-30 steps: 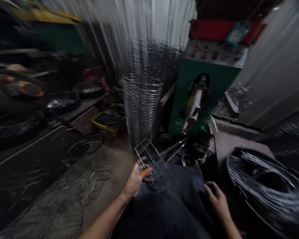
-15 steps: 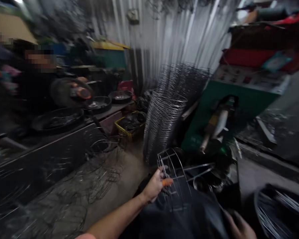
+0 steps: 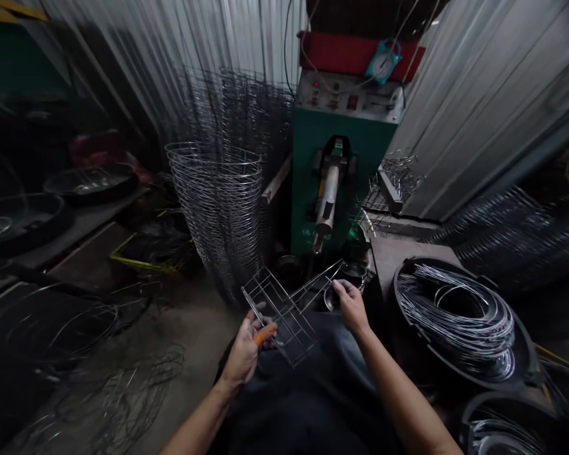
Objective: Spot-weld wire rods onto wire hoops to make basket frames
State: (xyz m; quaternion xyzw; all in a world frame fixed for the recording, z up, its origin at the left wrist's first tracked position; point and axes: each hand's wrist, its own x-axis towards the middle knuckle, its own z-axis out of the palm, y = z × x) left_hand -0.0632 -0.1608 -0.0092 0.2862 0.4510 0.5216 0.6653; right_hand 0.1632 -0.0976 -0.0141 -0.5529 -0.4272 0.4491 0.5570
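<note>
A small wire rack (image 3: 290, 299) of thin metal rods lies tilted above my dark-covered lap. My left hand (image 3: 244, 349) is closed round its left side, and an orange cover wraps one of the fingers. At the rack's far right, my right hand (image 3: 351, 307) pinches the end of a narrow arm of rods that sticks out from it. Just beyond the rack, the green machine (image 3: 308, 183) has a thick metal electrode arm (image 3: 328, 197) pointing down toward me. Small metal bowls, partly hidden, sit below that arm.
Tall nested stacks of wire rings (image 3: 218, 208) stand left of the machine. To the right, a black tub (image 3: 403, 316) holds many loose wire hoops, with another tub (image 3: 467, 420) nearer. Wire pieces (image 3: 142, 385) litter the left floor. A yellow crate (image 3: 142, 259) stands behind them.
The view has swung right, toward the machine. My right hand has come up from the lower right and taken hold of the rack's arm. My left hand still holds the rack, now turned differently.
</note>
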